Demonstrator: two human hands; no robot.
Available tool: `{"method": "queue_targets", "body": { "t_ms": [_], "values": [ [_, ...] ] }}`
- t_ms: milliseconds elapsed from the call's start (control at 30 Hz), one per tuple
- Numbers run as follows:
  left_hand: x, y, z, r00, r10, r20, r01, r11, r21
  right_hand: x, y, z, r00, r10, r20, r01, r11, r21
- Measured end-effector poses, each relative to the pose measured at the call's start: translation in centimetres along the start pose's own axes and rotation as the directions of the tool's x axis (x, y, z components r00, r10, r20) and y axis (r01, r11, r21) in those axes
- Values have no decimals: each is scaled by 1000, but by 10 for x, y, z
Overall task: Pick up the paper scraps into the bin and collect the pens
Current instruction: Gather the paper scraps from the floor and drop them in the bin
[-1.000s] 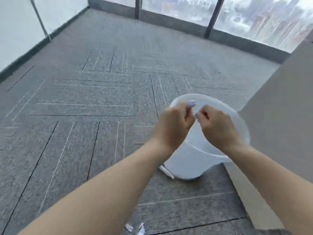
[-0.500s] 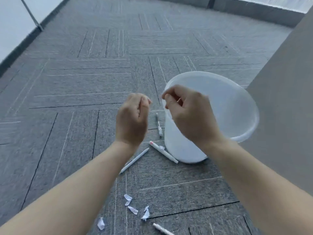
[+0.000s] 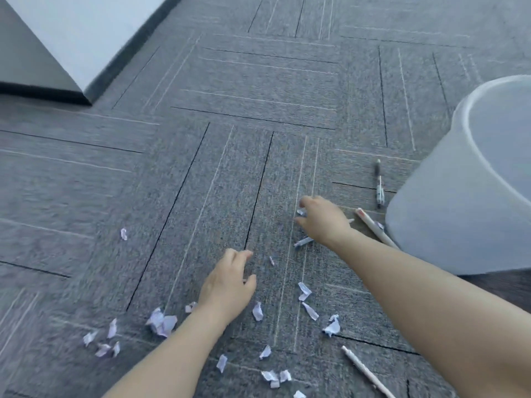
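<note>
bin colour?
Translucent white bin, standing on the grey carpet; head view, right edge.

Grey carpet tiles with thin pale stripes and dark seams run under and beyond both hands. Far beyond the left hand, up in the corner, stands a white wall with a dark baseboard.
</note>
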State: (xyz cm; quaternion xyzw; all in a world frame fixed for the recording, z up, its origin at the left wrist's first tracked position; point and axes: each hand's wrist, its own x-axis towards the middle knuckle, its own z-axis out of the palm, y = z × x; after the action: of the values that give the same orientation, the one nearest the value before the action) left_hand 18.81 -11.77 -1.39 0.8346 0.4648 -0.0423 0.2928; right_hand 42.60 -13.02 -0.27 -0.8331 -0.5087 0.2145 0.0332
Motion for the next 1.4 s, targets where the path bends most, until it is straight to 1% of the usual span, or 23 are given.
{"method": "queue_targets", "body": {
  "t_ms": [167, 233, 333, 400, 467, 533, 600, 700, 767, 867, 933, 967, 1000, 1033, 1067, 1100, 1133, 1167, 1200, 1233, 1267, 1333, 1400],
  "values": [
    [6, 3, 8, 997, 57, -45, -56, 998, 23, 22, -6, 15, 999, 0, -40, 0, 1000, 16],
    [-1, 0, 11, 992, 109, -59, -104, 991, 79, 22, -8, 17, 1000, -19, -25, 19, 1000, 15],
    [-16, -7, 17, 970, 244, -6, -236, 944, 232, -2, -14, 18, 986, -166, -14, 166, 984, 61],
    [-24, -10, 24, 948, 318, 26, -313, 910, 273, -29, -19, 20, 960, -281, 6, 279, 954, 111],
    [-31, -12, 32, 922, 386, -16, -366, 885, 288, -56, -22, 27, 922, -381, 65, 372, 921, 119],
    [-34, -13, 38, 899, 428, -89, -397, 884, 246, -71, -23, 37, 900, -421, 110, 410, 905, 110],
    [-35, -15, 41, 908, 403, -113, -376, 904, 203, -76, -25, 43, 913, -394, 106, 379, 916, 133],
    [-36, -22, 43, 931, 349, -111, -332, 932, 142, -74, -31, 50, 955, -282, 88, 265, 950, 168],
    [-40, -29, 40, 945, 307, -113, -298, 951, 87, -69, -36, 52, 968, -236, 85, 221, 962, 159],
    [-49, -39, 35, 951, 286, -114, -284, 958, 32, -63, -41, 52, 958, -275, 85, 262, 956, 134],
    [-59, -45, 31, 943, 314, -111, -314, 949, 22, -67, -39, 49, 926, -341, 162, 329, 939, 97],
    [-64, -47, 29, 934, 334, -130, -333, 943, 26, -72, -36, 49, 901, -382, 208, 375, 924, 74],
    [-68, -50, 26, 923, 347, -168, -346, 937, 40, -79, -31, 48, 880, -420, 222, 417, 907, 60],
    [-72, -53, 25, 913, 343, -221, -336, 939, 67, -87, -25, 49, 875, -448, 182, 444, 894, 63],
    [-75, -56, 25, 912, 307, -271, -290, 952, 102, -96, -16, 51, 884, -459, 92, 452, 888, 83],
    [-77, -60, 24, 923, 235, -303, -202, 970, 136, -104, -7, 54, 896, -444, -12, 443, 892, 92],
    [-78, -65, 25, 940, 142, -309, -92, 981, 170, -111, 2, 59, 913, -400, -85, 407, 909, 87],
    [-80, -69, 26, 954, 46, -297, 13, 981, 193, -118, 10, 64, 933, -341, -115, 352, 932, 89],
    [-82, -73, 28, 959, -44, -279, 100, 976, 193, -126, 16, 70, 953, -283, -107, 294, 950, 108],
    [-84, -77, 30, 958, -108, -266, 158, 972, 174, -134, 19, 78, 967, -240, -79, 250, 958, 142],
    [-85, -79, 33, 956, -139, -259, 181, 972, 147, -142, 20, 84, 974, -219, -49, 224, 959, 174],
    [-88, -78, 37, 965, -107, -240, 130, 988, 80, -157, 15, 92, 973, -229, -3, 225, 951, 213],
    [-95, -69, 45, 981, 16, -191, -15, 1000, 4, -169, 6, 95, 957, -291, 10, 278, 922, 269]
  ]
}}
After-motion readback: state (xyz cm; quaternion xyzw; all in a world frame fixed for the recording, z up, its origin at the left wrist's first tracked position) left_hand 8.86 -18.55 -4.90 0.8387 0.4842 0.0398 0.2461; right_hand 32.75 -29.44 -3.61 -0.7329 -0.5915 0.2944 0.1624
